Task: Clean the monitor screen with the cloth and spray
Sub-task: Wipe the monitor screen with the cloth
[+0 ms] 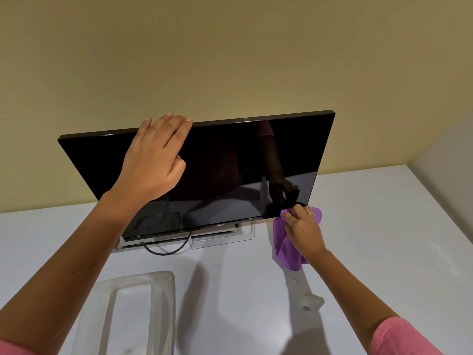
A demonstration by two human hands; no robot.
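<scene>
A black monitor (230, 162) stands on the white table, its dark screen switched off and reflecting my arm. My left hand (153, 160) lies flat near the screen's upper left, fingers reaching over the top edge. My right hand (303, 231) pinches a purple cloth (284, 249) at the screen's lower right corner, and the rest of the cloth hangs down toward the table. A clear spray bottle (307, 301) lies or stands just below my right forearm, hard to make out.
The monitor's silver stand (220, 238) and a looped black cable (166, 249) sit under the screen. A clear plastic tray (138, 313) rests on the white table (384, 226) near my left forearm. A beige wall is behind, and a side wall is at right.
</scene>
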